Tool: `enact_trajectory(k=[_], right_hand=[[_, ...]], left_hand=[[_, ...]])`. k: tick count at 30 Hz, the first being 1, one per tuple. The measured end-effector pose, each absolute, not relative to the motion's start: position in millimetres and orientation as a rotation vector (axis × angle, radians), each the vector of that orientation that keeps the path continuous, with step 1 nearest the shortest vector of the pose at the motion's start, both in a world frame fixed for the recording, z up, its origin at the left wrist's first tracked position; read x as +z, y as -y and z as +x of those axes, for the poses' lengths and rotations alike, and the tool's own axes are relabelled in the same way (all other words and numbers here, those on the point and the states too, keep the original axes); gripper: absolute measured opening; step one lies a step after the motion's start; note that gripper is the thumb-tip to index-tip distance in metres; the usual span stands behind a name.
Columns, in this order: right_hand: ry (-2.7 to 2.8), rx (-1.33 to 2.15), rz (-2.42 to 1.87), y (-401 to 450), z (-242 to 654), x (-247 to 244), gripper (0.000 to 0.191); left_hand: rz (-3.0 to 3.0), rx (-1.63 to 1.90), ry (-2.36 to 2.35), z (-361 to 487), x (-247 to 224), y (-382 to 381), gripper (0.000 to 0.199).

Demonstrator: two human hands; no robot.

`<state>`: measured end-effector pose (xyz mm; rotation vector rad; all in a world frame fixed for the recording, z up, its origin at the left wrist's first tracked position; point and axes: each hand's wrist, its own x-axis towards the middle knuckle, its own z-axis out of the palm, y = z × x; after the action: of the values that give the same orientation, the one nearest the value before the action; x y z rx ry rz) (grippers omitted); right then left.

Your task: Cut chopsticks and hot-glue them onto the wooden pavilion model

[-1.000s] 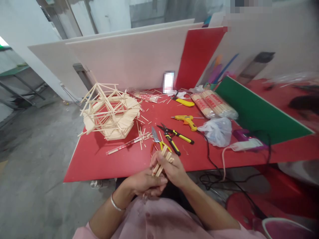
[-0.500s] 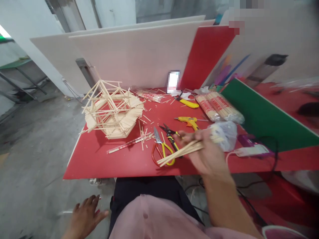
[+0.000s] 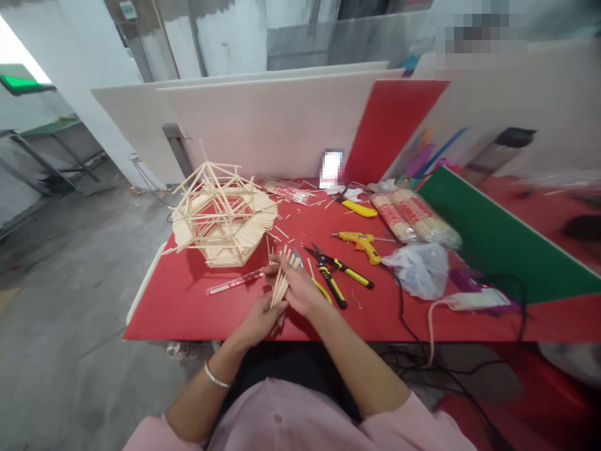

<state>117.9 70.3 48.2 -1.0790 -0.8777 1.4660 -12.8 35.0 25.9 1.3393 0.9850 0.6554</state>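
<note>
A small bundle of wooden chopsticks (image 3: 282, 285) is held between my two hands, near the front of the red table (image 3: 178, 313). My right hand (image 3: 300, 285) wraps round the upper part of the bundle. Lower down, my left hand (image 3: 263, 316) closes on the bottom ends. Partly hidden behind my right hand are scissors (image 3: 322, 291) with a yellow handle showing. Beyond my hands to the left stands an openwork model of glued sticks (image 3: 225, 219) with a many-sided base. A wrapped pair of chopsticks (image 3: 235, 282) lies just left of my hands.
To the right lie black-and-yellow pliers (image 3: 333, 282), a yellow glue gun (image 3: 361, 241) and a crumpled plastic bag (image 3: 420, 269). Behind are packs of chopsticks (image 3: 413, 216), a yellow-handled cutter (image 3: 359, 207) and a lit phone (image 3: 331, 169). A green board (image 3: 507, 244) leans at right.
My right hand has brought the chopsticks left and turned them more upright. My left hand has risen from below the table edge and taken hold of their lower ends.
</note>
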Motion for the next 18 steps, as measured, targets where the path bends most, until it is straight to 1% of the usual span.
enact_trajectory(k=[2, 4, 5, 6, 8, 9, 10, 11, 12, 16, 18], right_hand=[[0.986, 1.312, -1.183, -51.9, 143.2, 40.5, 0.044], [1.139, 1.027, -1.367, -34.2, 176.2, 27.9, 0.053], [1.192, 0.877, -1.458, -27.1, 192.8, 20.5, 0.053], [1.407, 0.539, -1.657, -21.6, 207.9, 12.9, 0.051], [1.685, 0.012, -1.892, -16.0, 229.6, 0.0, 0.046], [1.787, -0.184, -1.963, -15.6, 235.7, -4.5, 0.044], [1.847, -0.302, -2.007, -16.2, 238.8, -7.3, 0.043], [1.88, -0.368, -2.037, -17.6, 239.7, -8.4, 0.042], [1.892, -0.401, -2.058, -19.3, 239.2, -8.3, 0.041], [1.878, -0.404, -2.065, -25.1, 236.5, -3.3, 0.038], [1.866, -0.401, -2.06, -26.1, 237.4, -3.4, 0.037]], left_hand=[[1.47, 0.697, -1.118, -13.0, 16.2, -36.6, 0.045], [1.767, 0.746, -1.385, -25.8, 14.1, -39.1, 0.036], [1.915, 0.725, -1.567, -33.0, 15.2, -41.7, 0.033], [2.027, 0.651, -1.734, -39.2, 16.8, -45.0, 0.032], [2.19, 0.501, -1.928, -45.5, 20.6, -53.0, 0.037], [2.251, 0.429, -1.982, -45.6, 22.2, -57.1, 0.043], [2.301, 0.37, -2.017, -44.1, 23.7, -60.9, 0.05], [2.339, 0.316, -2.043, -41.6, 25.0, -64.2, 0.055], [2.364, 0.263, -2.066, -38.6, 26.1, -67.0, 0.055], [2.378, 0.138, -2.134, -28.5, 29.3, -73.4, 0.042], [2.367, 0.115, -2.14, -23.5, 30.1, -75.9, 0.038]])
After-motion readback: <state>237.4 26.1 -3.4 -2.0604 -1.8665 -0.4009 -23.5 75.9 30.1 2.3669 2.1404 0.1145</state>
